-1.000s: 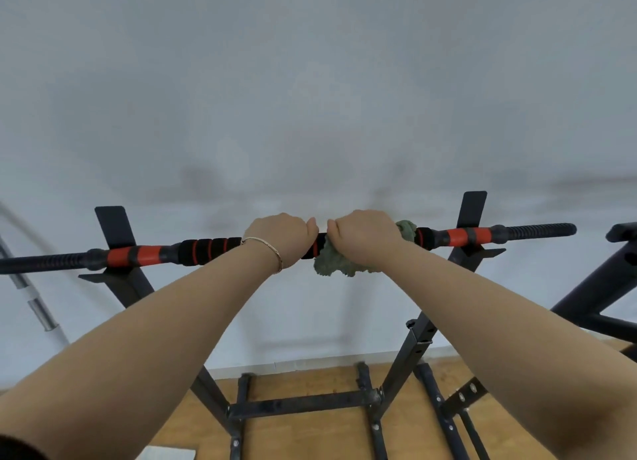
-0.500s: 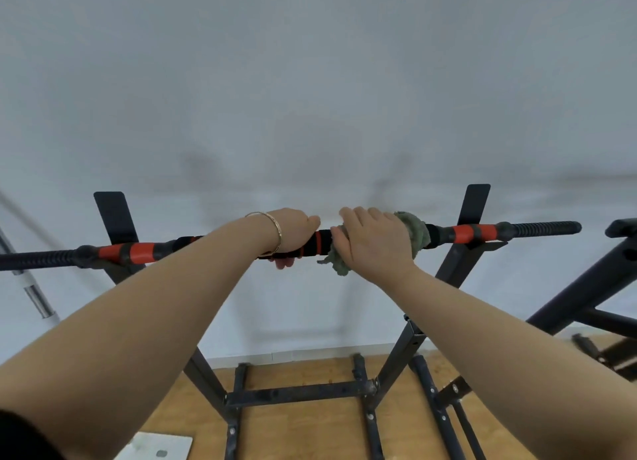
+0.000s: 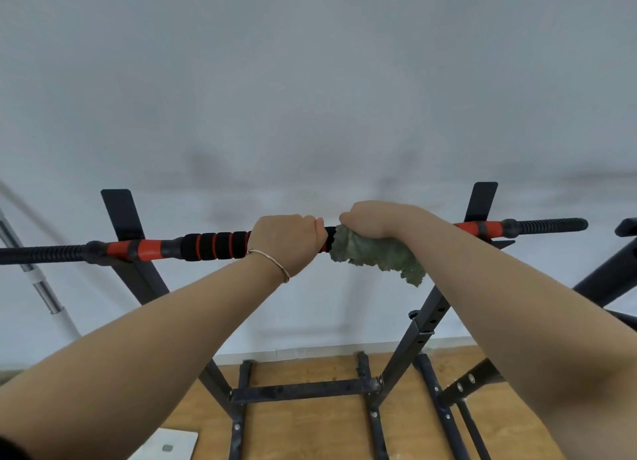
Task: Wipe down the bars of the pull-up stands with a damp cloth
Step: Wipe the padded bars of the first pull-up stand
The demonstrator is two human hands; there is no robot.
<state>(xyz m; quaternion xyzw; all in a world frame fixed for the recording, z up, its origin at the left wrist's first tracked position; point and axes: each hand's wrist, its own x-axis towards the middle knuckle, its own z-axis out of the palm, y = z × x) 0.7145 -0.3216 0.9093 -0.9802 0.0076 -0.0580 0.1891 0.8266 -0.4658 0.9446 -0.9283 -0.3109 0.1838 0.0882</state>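
Behind everything is a plain grey-white wall [image 3: 310, 80], and at the bottom is a wooden floor [image 3: 310, 435]. A black pull-up stand [image 3: 417, 332] stands on the floor close to the wall. Its long bar [image 3: 213, 242] runs from left to right across the middle. It has black foam with red rings, and red bands near both posts.

The left hand [image 3: 286, 242] is wrapped tight round the bar near its middle, with the fingers curled over the top. A thin gold bracelet [image 3: 272, 259] sits on that wrist. The right hand [image 3: 375, 221] is just beside it, with a small gap between them. Its fingers curl over the bar too, and it squeezes a green cloth [image 3: 379, 256] against the bar. The cloth is bunched up round the bar under the hand, and a loose end hangs down below the wrist.

The fingertips of both hands are on the far side of the bar and cannot be seen. The right arm covers part of the bar. The left end of the bar is cut off by the edge. A silver pole [image 3: 44, 290] leans at the far left, and only part of it shows. A flat pale thing [image 3: 169, 446] lies on the floor at the bottom, too unclear to name. Part of another black frame [image 3: 606, 273] pokes in at the right edge
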